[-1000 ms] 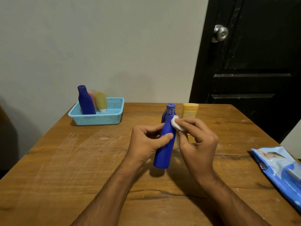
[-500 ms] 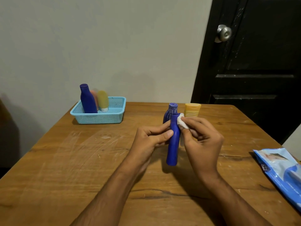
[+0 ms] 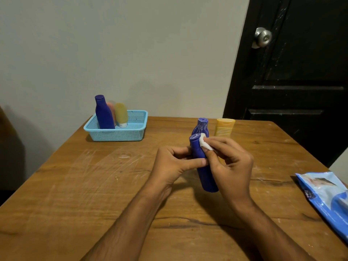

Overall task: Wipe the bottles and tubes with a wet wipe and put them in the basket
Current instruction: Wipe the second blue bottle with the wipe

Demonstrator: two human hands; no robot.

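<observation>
A blue bottle (image 3: 204, 172) stands slightly tilted over the middle of the wooden table (image 3: 79, 189). My left hand (image 3: 175, 164) grips its neck from the left, thumb across the front. My right hand (image 3: 230, 166) pinches a white wet wipe (image 3: 204, 143) against the bottle's neck, just under the cap. Behind them stand a second blue bottle (image 3: 201, 126) and a yellow tube (image 3: 225, 127). The light blue basket (image 3: 135, 133) at the back left holds a blue bottle (image 3: 103, 113), a pink tube (image 3: 112, 110) and a yellow tube (image 3: 121, 114).
A blue pack of wet wipes (image 3: 327, 196) lies at the table's right edge. A black door (image 3: 293, 76) with a metal knob (image 3: 262, 37) stands behind the table on the right. A grey wall runs along the table's far edge.
The held blue bottle has turned in my hands, its bottom swinging from the left towards the right. The wipe stays at the neck near the cap.
</observation>
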